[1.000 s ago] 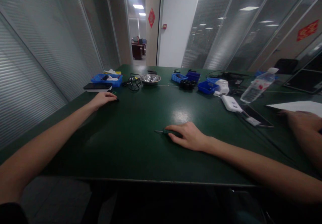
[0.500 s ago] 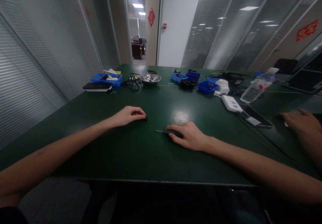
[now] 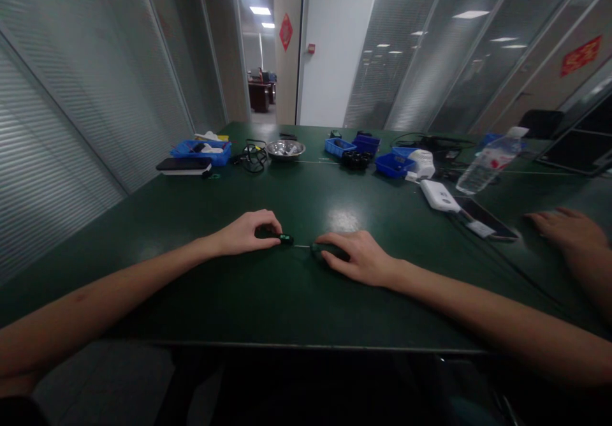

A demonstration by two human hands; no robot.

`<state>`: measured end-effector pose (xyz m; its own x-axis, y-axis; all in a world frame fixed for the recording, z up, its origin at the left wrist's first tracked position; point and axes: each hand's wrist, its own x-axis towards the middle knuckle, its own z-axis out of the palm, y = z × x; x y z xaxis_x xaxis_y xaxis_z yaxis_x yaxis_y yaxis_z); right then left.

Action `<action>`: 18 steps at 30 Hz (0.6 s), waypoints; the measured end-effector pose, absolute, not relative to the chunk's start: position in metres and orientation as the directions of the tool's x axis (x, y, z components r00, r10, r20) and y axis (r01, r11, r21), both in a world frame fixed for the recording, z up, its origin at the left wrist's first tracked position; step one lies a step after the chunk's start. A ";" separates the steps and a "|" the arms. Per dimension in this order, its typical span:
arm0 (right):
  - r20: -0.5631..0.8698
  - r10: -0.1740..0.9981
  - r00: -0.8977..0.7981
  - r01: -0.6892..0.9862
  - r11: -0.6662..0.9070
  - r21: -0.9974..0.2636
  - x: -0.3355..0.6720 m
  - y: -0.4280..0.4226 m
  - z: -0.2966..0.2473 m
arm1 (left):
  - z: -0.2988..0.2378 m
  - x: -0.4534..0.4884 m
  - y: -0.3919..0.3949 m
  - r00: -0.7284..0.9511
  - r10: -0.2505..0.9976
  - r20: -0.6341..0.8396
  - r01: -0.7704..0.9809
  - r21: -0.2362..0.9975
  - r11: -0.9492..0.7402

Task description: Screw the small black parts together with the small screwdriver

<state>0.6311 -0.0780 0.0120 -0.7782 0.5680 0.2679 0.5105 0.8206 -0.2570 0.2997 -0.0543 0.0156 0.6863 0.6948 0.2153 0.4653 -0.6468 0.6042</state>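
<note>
Just left of the table's middle, my left hand (image 3: pixel 248 231) pinches a small black piece with green marks (image 3: pixel 286 239) between thumb and fingertips. What kind of piece it is, I cannot make out. My right hand (image 3: pixel 359 255) rests low over the green table (image 3: pixel 268 305), its thumb and fingers closed around the dark handle of a small screwdriver (image 3: pixel 302 246). The thin metal shaft points left at the black piece, its tip close by it. Whether the two touch is too small to tell.
At the back stand blue bins (image 3: pixel 393 165), a steel bowl (image 3: pixel 285 150) and coiled black cables (image 3: pixel 253 156). To the right are a white power bank (image 3: pixel 438 196), a phone (image 3: pixel 485 219) and a water bottle (image 3: pixel 490 161). Another person's hand (image 3: pixel 568 228) lies at the far right.
My left hand has moved right and slightly nearer, bringing the black piece close to the screwdriver tip. My right hand has stayed almost still. The other person's hand has shifted slightly.
</note>
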 end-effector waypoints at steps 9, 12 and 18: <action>0.305 0.571 -0.762 0.512 0.820 -0.256 0.632 -0.078 0.011 | 0.007 0.303 -0.055 0.726 0.650 0.225 0.426 0.596 -0.681; 0.321 0.583 -0.747 0.522 0.812 -0.261 0.631 -0.079 0.013 | 0.008 0.303 -0.055 0.729 0.648 0.219 0.423 0.600 -0.679; 0.363 0.616 -0.699 0.546 0.787 -0.287 0.629 -0.080 0.014 | 0.007 0.301 -0.056 0.731 0.649 0.210 0.425 0.604 -0.674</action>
<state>0.6295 -0.0798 0.0137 -0.6988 0.6164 0.3629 0.5455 0.7874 -0.2870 0.3009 -0.0564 0.0068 0.7314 0.6489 0.2098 0.4250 -0.6744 0.6038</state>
